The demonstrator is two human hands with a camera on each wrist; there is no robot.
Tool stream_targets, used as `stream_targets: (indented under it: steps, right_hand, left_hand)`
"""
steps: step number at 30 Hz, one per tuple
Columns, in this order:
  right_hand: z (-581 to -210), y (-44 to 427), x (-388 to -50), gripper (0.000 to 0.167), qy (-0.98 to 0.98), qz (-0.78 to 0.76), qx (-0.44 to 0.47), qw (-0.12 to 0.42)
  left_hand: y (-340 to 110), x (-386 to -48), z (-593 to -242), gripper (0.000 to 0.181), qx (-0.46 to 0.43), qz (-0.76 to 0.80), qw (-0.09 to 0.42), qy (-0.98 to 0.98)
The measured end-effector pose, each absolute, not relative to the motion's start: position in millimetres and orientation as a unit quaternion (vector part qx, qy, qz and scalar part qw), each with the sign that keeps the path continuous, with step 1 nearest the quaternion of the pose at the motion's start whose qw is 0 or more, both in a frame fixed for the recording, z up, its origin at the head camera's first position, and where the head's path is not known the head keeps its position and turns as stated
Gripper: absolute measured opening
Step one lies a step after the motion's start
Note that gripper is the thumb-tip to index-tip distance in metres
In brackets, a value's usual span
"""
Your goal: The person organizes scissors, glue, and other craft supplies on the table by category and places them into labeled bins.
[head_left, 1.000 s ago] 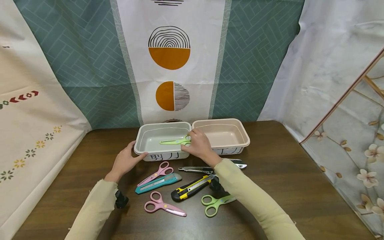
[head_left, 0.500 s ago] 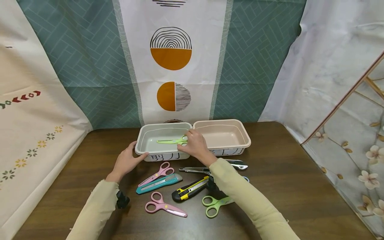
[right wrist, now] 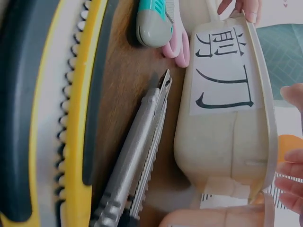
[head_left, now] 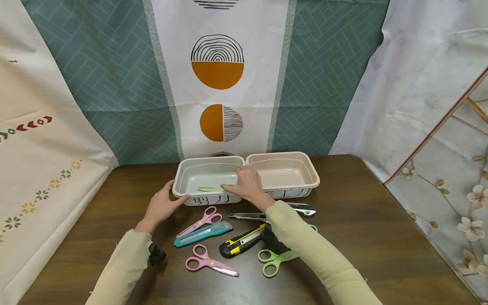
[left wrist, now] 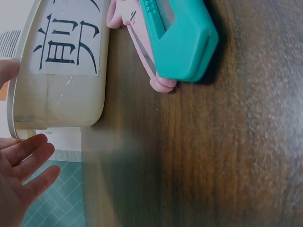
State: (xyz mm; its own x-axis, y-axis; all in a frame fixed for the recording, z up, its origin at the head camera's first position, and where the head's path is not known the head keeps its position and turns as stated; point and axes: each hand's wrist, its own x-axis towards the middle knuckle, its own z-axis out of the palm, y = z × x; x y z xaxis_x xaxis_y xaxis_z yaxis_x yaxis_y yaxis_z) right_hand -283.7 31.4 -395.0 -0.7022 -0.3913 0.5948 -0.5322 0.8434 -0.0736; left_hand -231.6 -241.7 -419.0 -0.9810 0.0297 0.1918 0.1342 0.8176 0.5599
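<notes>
My left hand (head_left: pixel 162 205) holds the near left corner of the grey-white bin (head_left: pixel 209 166), thumb at the front rim and fingers at the side. Green scissors (head_left: pixel 206 189) lie low inside this bin, mostly hidden by the front wall and my right hand. My right hand (head_left: pixel 247 184) is over the bin's right end; in the right wrist view its thumb and fingers stand apart with nothing seen between them. In front lie pink scissors (head_left: pixel 202 222), a teal utility knife (head_left: pixel 203 234), more pink scissors (head_left: pixel 209 260), a black-and-yellow utility knife (head_left: pixel 241 242) and green scissors (head_left: pixel 275 259).
A beige-pink bin (head_left: pixel 286 158) stands against the first bin's right side. A silver utility knife (head_left: pixel 248 216) and a white-and-black one (head_left: pixel 303 209) lie before the bins. My right forearm (head_left: pixel 316 254) passes above part of the tools. A patterned cloth (head_left: pixel 309 84) hangs behind the table.
The green scissors at my right hand have gone down into the grey-white bin, and the right hand's thumb and fingers have parted from them. The left hand stays at its corner.
</notes>
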Motion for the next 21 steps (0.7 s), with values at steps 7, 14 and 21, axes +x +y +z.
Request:
stream_targets:
  steps: [7, 14, 21]
  right_hand:
    - [-393, 41, -280, 0.064, -0.92, 0.152, 0.269, 0.242]
    - [-387, 48, -274, 0.065, -0.918, 0.167, 0.281, 0.223]
    - [-383, 59, -274, 0.066, -0.919, 0.178, 0.277, 0.218]
  left_hand:
    - [-241, -231, -420, 0.083, -0.041, -0.3, 0.09, -0.949]
    - [-242, -232, -423, 0.084, -0.04, -0.299, 0.09, -0.949]
    - [-242, -233, -423, 0.083, -0.04, -0.301, 0.09, -0.948]
